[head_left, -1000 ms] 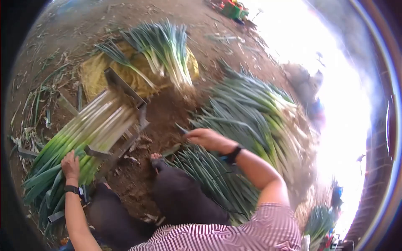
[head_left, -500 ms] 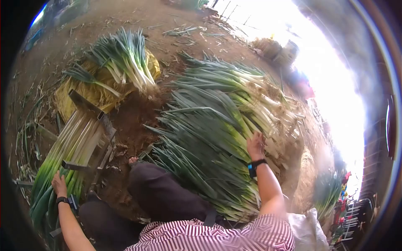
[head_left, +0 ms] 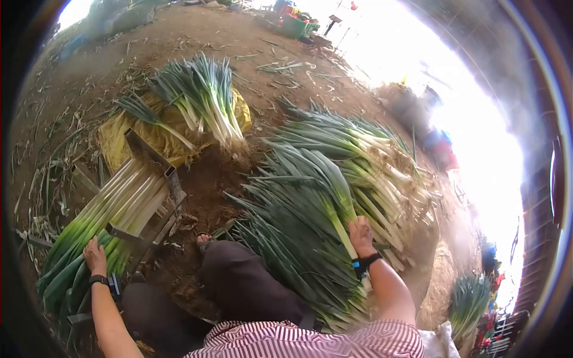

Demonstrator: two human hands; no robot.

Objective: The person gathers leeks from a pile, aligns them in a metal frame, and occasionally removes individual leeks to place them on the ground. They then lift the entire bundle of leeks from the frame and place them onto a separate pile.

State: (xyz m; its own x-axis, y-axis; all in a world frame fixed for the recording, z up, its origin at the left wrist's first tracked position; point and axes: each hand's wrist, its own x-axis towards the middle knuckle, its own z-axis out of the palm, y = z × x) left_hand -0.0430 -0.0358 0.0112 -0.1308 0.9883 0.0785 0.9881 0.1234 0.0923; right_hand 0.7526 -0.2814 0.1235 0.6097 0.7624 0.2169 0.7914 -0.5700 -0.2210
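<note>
Picking out a single leek [head_left: 343, 234] looks to be the step in hand, at about four o'clock from the middle of the view. The right hand [head_left: 361, 238] seems closed around its pale shank, fingers bent in with little gap; the far side of the grip is hidden. The leek's leaves fan towards twelve, over the large heap [head_left: 280, 209], whose roots lie mostly at three o'clock.

Over at eight o'clock, the left hand [head_left: 95, 258] lies on the green part of the row of leeks [head_left: 113, 200], fingers loosely bent and partly spread. I cannot tell whether it clasps any of them. That row slants through a metal frame [head_left: 156, 156], white ends at the upper bar towards nine to ten o'clock, leaves trailing towards eight.

Beyond the frame, between ten and eleven, a bunch of leeks [head_left: 212, 98] lies partly on a yellow sheet [head_left: 113, 143], with a green basket [head_left: 292, 27] far off at twelve.

As I judge it, freeing the held leek calls for a firm hold low on the shank and a clear lift, because its leaves overlap others, with light pressure from the left so the row keeps its line.
</note>
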